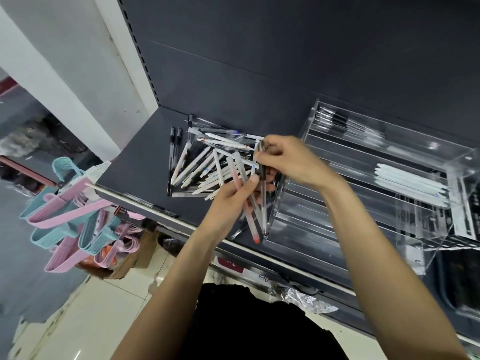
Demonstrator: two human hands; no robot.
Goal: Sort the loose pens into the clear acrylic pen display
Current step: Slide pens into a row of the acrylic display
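Note:
A heap of loose pens (205, 162), mostly white with a few black ones, lies on the dark grey shelf (135, 162). My left hand (233, 198) grips a small bunch of clear pens (249, 211), one with a red tip pointing down. My right hand (288, 157) pinches the top of a black-capped clear pen (262, 188) that stands in that bunch. To the right stands the clear acrylic pen display (389, 178), with black pens in its top tier and white pens (413, 188) in a middle tier.
Pink and blue plastic hangers (67, 203) hang off the left of the shelf. A cardboard box (135, 258) sits on the tiled floor below. Crumpled plastic wrap (301, 294) lies under the shelf edge. The shelf's dark back panel rises behind the pens.

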